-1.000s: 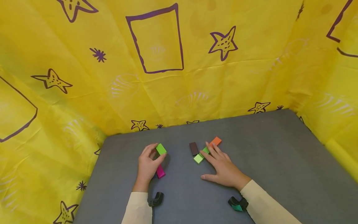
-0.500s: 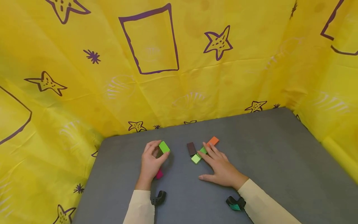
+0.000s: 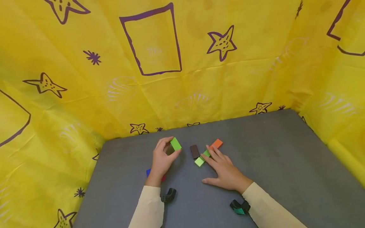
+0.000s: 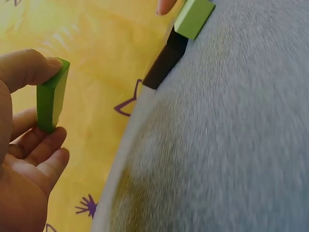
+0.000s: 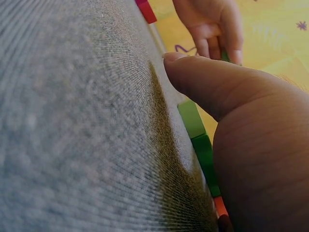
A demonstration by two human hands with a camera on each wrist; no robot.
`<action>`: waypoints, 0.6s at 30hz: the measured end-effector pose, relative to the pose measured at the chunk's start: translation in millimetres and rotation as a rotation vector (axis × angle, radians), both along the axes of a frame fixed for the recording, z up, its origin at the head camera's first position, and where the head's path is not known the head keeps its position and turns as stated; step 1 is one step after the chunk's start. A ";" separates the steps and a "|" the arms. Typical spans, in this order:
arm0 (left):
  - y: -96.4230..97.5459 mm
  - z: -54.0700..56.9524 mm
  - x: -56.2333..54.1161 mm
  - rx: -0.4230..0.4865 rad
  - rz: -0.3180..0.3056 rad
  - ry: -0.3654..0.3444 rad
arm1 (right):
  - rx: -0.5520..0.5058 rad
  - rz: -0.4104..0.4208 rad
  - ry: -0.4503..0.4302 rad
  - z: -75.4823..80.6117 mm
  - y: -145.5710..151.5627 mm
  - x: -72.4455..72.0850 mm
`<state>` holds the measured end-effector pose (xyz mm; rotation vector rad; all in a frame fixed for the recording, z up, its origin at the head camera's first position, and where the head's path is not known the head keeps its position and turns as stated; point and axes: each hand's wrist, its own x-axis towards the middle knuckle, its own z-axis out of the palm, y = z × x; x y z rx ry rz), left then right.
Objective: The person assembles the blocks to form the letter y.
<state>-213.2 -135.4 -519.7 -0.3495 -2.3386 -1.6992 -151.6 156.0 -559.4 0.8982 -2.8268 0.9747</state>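
Note:
My left hand [image 3: 162,160] pinches a bright green block [image 3: 176,144] between thumb and fingers. In the left wrist view that green block [image 4: 54,99] is held up off the table. My right hand [image 3: 226,171] lies with fingers spread, its fingertips at a row of blocks. That row runs from a light green block [image 3: 199,162] through a darker green block [image 3: 205,154] to an orange block [image 3: 218,143]. A dark brown block [image 3: 195,152] lies at the light green end. The right fingers partly cover the darker green and orange blocks.
Behind the left wrist, a blue block [image 3: 148,172] and a pinkish-red block [image 3: 163,178] lie mostly hidden on the grey table [image 3: 271,152]. A yellow cloth [image 3: 194,88] with purple drawings rises along the table's back and sides.
My left hand has moved right and away from me with the green block, toward the row. The blue block has come into fuller view. The right hand stays in place.

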 end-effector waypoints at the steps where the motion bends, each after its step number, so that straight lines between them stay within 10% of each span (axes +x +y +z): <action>1: 2.4 0.1 -1.2 -0.002 -0.001 -0.001 | 0.002 0.000 -0.001 0.0 0.1 0.0; 18: 23.5 -5.5 -25.8 -0.049 -0.044 -0.066 | 0.014 0.006 -0.019 0.8 0.0 -1.7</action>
